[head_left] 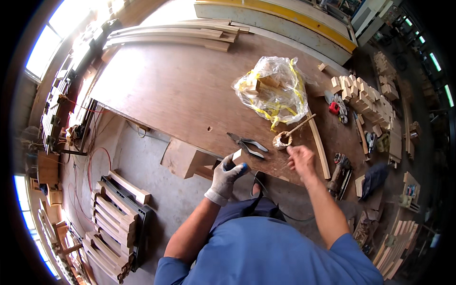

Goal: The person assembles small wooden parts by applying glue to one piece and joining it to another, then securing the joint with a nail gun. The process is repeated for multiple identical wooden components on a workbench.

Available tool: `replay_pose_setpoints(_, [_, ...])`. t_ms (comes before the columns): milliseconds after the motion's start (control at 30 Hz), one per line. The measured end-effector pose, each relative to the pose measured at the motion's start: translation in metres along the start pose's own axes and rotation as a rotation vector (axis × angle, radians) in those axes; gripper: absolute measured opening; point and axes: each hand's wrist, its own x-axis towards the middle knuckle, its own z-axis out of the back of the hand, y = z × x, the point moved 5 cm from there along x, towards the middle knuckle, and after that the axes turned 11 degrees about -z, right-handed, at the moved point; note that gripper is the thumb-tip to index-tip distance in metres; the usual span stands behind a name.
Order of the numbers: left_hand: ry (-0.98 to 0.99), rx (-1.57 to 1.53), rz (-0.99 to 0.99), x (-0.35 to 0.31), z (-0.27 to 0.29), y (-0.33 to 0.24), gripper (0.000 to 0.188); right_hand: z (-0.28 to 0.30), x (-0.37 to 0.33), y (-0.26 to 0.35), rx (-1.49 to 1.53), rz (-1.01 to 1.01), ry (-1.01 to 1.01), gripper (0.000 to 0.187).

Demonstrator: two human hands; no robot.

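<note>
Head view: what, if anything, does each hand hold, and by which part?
The gloved left hand holds a small wooden block by its near part, between thumb and fingers. Whether the bare right hand holds anything cannot be told.

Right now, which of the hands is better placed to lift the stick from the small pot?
Probably the right hand: it is close beside the small pot and the stick, while the gloved left hand holds a wooden block.

Brown wooden table (166, 85), black-handled pliers (242, 141), clear plastic bag (284, 97), small pot (277, 141), wood strips (175, 34), blocks (368, 98)
</note>
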Motion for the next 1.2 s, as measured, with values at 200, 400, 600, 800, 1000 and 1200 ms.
replay_pose_setpoints(200, [-0.097, 0.311, 0.248, 0.004, 0.003, 0.05, 0.047, 0.032, 0.06, 0.057, -0.105, 0.266, -0.083, 0.039])
replay_pose_setpoints(400, [-0.094, 0.257, 0.226, 0.017, -0.037, 0.055, 0.052, 0.019, 0.076, 0.055, -0.282, 0.622, 0.036, 0.016])
replay_pose_setpoints(600, [-0.043, 0.043, 0.253, 0.028, -0.042, 0.064, 0.048, 0.039, 0.039, 0.075, -0.336, 0.631, -0.09, 0.015])
replay_pose_setpoints(800, [-0.043, -0.163, 0.284, 0.034, -0.027, 0.082, 0.046, 0.048, 0.014, 0.082, -0.223, 0.52, -0.136, 0.019])
replay_pose_setpoints(1000, [-0.014, -0.288, 0.296, 0.04, -0.028, 0.09, 0.05, 0.036, 0.023, 0.059, -0.221, 0.486, -0.097, 0.022])
replay_pose_setpoints(1200, [-0.004, -0.389, 0.333, 0.044, -0.035, 0.082, 0.048, 0.06, 0.023, 0.071, -0.055, 0.291, -0.21, 0.032])
